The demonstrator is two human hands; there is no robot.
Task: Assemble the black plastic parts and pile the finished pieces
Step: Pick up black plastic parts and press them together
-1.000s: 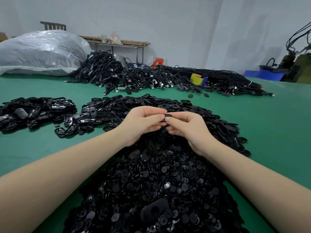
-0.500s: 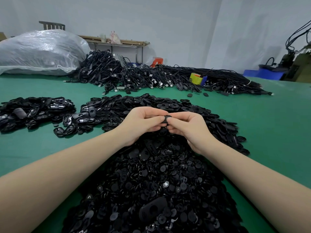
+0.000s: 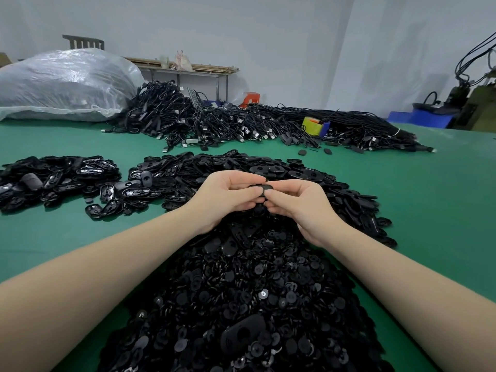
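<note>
On green table (image 3: 429, 210) by white wall (image 3: 268, 36), hands (image 3: 261, 196) pinching black part (image 3: 261, 187).

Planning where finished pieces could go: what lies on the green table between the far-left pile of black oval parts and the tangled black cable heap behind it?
Head view: bare green table separates pile and cables.

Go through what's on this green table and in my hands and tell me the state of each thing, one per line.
Left hand: closed on the black oval part.
Right hand: pinching the same part.
Black oval part: held between both hands above the pile.
Small round pieces: loose heap, nearest.
Oval shells: loose heap behind the hands.
Cables: tangled pile at the back.
Plastic bag: full, lying down.
</note>
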